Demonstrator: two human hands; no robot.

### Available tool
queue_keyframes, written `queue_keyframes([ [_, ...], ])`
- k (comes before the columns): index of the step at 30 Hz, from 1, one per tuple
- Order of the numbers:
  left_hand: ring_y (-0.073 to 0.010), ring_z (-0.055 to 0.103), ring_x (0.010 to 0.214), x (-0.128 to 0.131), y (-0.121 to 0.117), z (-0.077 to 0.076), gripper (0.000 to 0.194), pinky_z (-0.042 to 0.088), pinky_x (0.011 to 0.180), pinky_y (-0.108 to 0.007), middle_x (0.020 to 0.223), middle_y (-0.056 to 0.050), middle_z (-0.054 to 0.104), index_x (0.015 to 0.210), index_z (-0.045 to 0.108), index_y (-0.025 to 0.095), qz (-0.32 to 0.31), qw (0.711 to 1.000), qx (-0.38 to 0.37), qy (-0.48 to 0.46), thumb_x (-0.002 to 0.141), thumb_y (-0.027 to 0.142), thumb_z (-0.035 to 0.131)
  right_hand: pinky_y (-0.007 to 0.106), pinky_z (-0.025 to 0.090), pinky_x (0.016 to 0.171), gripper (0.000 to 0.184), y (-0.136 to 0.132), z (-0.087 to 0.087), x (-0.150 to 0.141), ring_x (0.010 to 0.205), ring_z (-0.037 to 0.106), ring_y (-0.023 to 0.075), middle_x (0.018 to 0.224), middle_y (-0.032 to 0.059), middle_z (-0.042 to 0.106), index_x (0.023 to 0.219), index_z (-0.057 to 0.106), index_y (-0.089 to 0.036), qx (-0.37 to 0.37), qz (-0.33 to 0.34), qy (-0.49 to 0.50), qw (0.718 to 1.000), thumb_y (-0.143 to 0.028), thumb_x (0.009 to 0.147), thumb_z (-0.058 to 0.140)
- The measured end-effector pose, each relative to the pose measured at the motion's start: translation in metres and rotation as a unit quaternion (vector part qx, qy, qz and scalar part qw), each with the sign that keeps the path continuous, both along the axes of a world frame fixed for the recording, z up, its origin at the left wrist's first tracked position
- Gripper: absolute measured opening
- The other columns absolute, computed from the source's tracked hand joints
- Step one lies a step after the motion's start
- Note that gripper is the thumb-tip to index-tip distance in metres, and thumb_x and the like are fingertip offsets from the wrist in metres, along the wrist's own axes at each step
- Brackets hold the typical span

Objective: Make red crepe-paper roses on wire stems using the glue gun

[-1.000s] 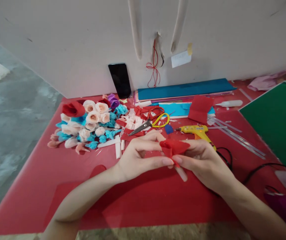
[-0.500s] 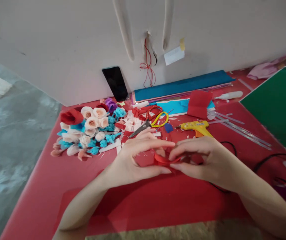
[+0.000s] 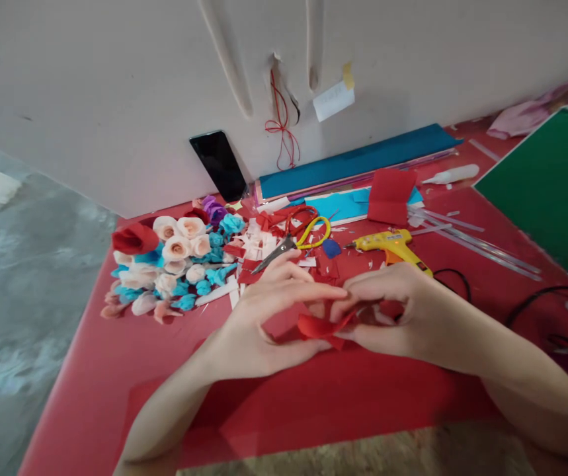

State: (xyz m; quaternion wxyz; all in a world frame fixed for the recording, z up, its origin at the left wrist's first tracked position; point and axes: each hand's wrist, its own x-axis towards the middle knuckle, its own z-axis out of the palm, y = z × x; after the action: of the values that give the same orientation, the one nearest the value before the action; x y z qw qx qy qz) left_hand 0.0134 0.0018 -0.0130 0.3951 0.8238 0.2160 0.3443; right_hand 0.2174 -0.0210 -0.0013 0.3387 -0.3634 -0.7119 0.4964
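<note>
Both of my hands meet over the red table [image 3: 90, 370], pinching one small piece of red paper [image 3: 319, 326] between them. My left hand [image 3: 264, 320] grips its left side with thumb and forefinger. My right hand [image 3: 403, 311] curls round its right side, fingers closed. The paper is folded and curved, held just above the tabletop. Right behind my hands lie scissors with yellow and red handles [image 3: 298, 239] and a yellow glue gun [image 3: 393, 244].
A heap of paper roses in cream, blue and red [image 3: 169, 258] lies at the left. Paper scraps [image 3: 258, 244], blue sheets [image 3: 358, 162], a red folded sheet [image 3: 387, 195], glue sticks [image 3: 482, 248], a green board [image 3: 551, 185], a black cable [image 3: 536, 301] and a phone [image 3: 218, 165] against the wall surround the work spot.
The red paper has gone from a raised, open triangle to a flatter folded strip held lower between my fingers. My hands closed in on it, and the view shifted slightly.
</note>
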Motion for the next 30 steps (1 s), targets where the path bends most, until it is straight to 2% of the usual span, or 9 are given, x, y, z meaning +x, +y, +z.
queue_keyframes([
  [6, -0.015, 0.052, 0.078, 0.0005, -0.0007, 0.0011, 0.041, 0.044, 0.079, -0.032, 0.074, 0.0, 0.063, 0.112, 0.059, 0.02, 0.012, 0.998, 0.063, 0.026, 0.073, 0.011, 0.067, 0.017, 0.035, 0.044, 0.009, -0.0031, 0.001, 0.0013, 0.047, 0.043, 0.0047, 0.059, -0.0047, 0.058, 0.073, 0.068, -0.017, 0.004, -0.014, -0.041, 0.999, -0.009, 0.072, 0.064],
  [9, -0.0147, 0.053, 0.08, -0.0001, -0.0008, 0.0022, 0.038, 0.042, 0.09, -0.035, 0.074, 0.0, 0.063, 0.109, 0.06, 0.019, 0.021, 0.994, 0.106, 0.035, 0.073, 0.012, 0.069, 0.017, 0.032, 0.043, 0.005, -0.0036, -0.0015, 0.0021, 0.046, 0.039, 0.0037, 0.057, -0.005, 0.054, 0.073, 0.068, -0.016, 0.017, -0.014, -0.06, 0.998, -0.012, 0.074, 0.064],
  [13, -0.0148, 0.056, 0.08, -0.0011, -0.001, 0.003, 0.04, 0.031, 0.105, -0.045, 0.074, 0.001, 0.066, 0.109, 0.06, 0.019, 0.039, 0.985, 0.159, 0.049, 0.071, 0.01, 0.069, 0.016, 0.032, 0.043, 0.004, -0.003, -0.0054, 0.0029, 0.045, 0.037, 0.0026, 0.056, -0.0055, 0.053, 0.075, 0.068, -0.015, 0.043, -0.005, -0.063, 0.997, -0.018, 0.076, 0.065],
  [16, -0.0156, 0.057, 0.081, -0.0014, -0.0005, 0.0021, 0.04, 0.034, 0.103, -0.045, 0.078, -0.001, 0.066, 0.109, 0.06, 0.019, 0.041, 0.985, 0.163, 0.048, 0.071, 0.011, 0.069, 0.015, 0.032, 0.043, 0.003, -0.002, -0.0058, 0.0031, 0.046, 0.038, 0.0023, 0.055, -0.006, 0.052, 0.073, 0.067, -0.015, 0.049, 0.001, -0.062, 0.997, -0.016, 0.075, 0.066],
  [19, -0.0163, 0.057, 0.082, -0.0008, 0.0005, 0.0011, 0.041, 0.044, 0.09, -0.037, 0.081, -0.003, 0.067, 0.109, 0.06, 0.017, 0.033, 0.985, 0.164, 0.043, 0.07, 0.012, 0.071, 0.015, 0.032, 0.043, 0.005, -0.0016, -0.005, 0.0034, 0.047, 0.038, 0.0024, 0.054, -0.0058, 0.049, 0.069, 0.067, -0.014, 0.058, 0.001, -0.061, 0.996, -0.014, 0.074, 0.066],
  [21, -0.0157, 0.057, 0.081, -0.0004, 0.0008, 0.001, 0.039, 0.045, 0.087, -0.034, 0.081, -0.003, 0.067, 0.106, 0.06, 0.016, 0.026, 0.985, 0.164, 0.044, 0.07, 0.013, 0.072, 0.014, 0.032, 0.044, 0.005, -0.0018, -0.0047, 0.0039, 0.047, 0.038, 0.0023, 0.054, -0.0061, 0.049, 0.07, 0.067, -0.014, 0.06, 0.003, -0.06, 0.996, -0.014, 0.074, 0.066],
  [26, -0.0145, 0.058, 0.083, -0.0002, -0.0006, 0.0021, 0.039, 0.035, 0.104, -0.041, 0.081, -0.001, 0.067, 0.107, 0.059, 0.016, 0.018, 0.988, 0.142, 0.053, 0.07, 0.013, 0.073, 0.014, 0.032, 0.044, 0.005, -0.0022, -0.0024, 0.0045, 0.048, 0.041, 0.0024, 0.056, -0.0059, 0.052, 0.074, 0.069, -0.015, 0.044, 0.007, -0.068, 0.997, -0.012, 0.074, 0.065],
  [30, -0.0143, 0.058, 0.083, -0.0004, -0.0006, 0.0014, 0.039, 0.035, 0.105, -0.042, 0.078, 0.0, 0.067, 0.109, 0.058, 0.018, 0.016, 0.99, 0.13, 0.044, 0.072, 0.01, 0.07, 0.015, 0.033, 0.046, 0.009, -0.003, 0.0022, 0.0036, 0.05, 0.044, 0.0034, 0.059, -0.0049, 0.056, 0.077, 0.07, -0.015, 0.002, 0.011, -0.08, 0.997, -0.009, 0.074, 0.064],
])
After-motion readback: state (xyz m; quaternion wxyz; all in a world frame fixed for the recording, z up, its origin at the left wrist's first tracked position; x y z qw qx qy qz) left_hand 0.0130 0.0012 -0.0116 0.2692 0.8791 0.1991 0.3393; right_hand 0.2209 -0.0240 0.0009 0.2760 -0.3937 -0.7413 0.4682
